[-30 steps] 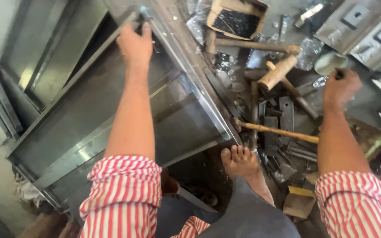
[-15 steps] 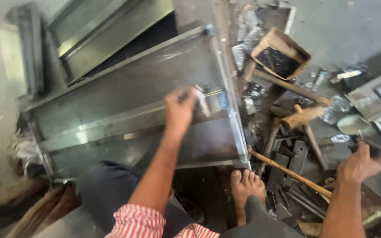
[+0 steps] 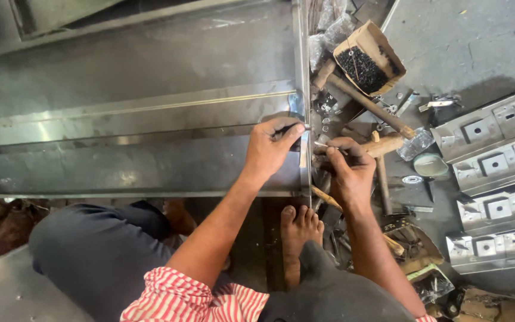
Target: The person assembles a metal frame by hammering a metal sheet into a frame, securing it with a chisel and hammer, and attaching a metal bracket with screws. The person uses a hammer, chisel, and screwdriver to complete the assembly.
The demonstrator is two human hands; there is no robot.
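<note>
A long sheet-metal trough [image 3: 150,161] lies across the floor in front of me. My left hand [image 3: 272,149] rests on its right end, thumb and forefinger pinched on a small thin metal piece [image 3: 301,127] at the trough's end rim [image 3: 305,89]. Just to the right, outside the rim, my right hand [image 3: 348,172] is closed around a thin metal pin [image 3: 322,144] that points toward the rim. The two hands are almost touching. My bare foot [image 3: 299,229] sits on the floor below them.
A torn cardboard box of dark screws [image 3: 365,59] lies at the upper right. Wooden-handled hammers [image 3: 369,106] and metal scraps lie beside my right hand. Several punched steel brackets [image 3: 496,164] are stacked at the right. More sheet metal [image 3: 61,15] lies beyond the trough.
My left hand came down from the trough's middle to its right end rim. My right hand moved in from the scrap pile at the right to meet it. The camera tilted closer.
</note>
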